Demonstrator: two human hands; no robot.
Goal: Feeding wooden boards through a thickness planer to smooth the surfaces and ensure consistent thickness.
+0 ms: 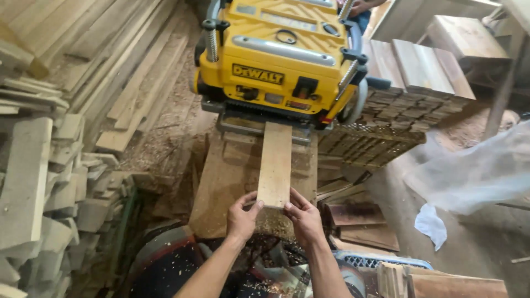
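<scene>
Both hands' fingers (249,205) pinch board (275,163) near end, planer (276,60) ahead.

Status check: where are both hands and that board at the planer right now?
Left hand and right hand grip the near end of the wooden board. Far end sits in the yellow planer mouth. Nothing blocking the board.

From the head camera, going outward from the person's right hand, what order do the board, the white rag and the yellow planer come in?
From the right hand:
1. Board, touching its fingertips.
2. White rag, on the floor to the right.
3. Yellow planer, ahead at the board's far end.
</scene>
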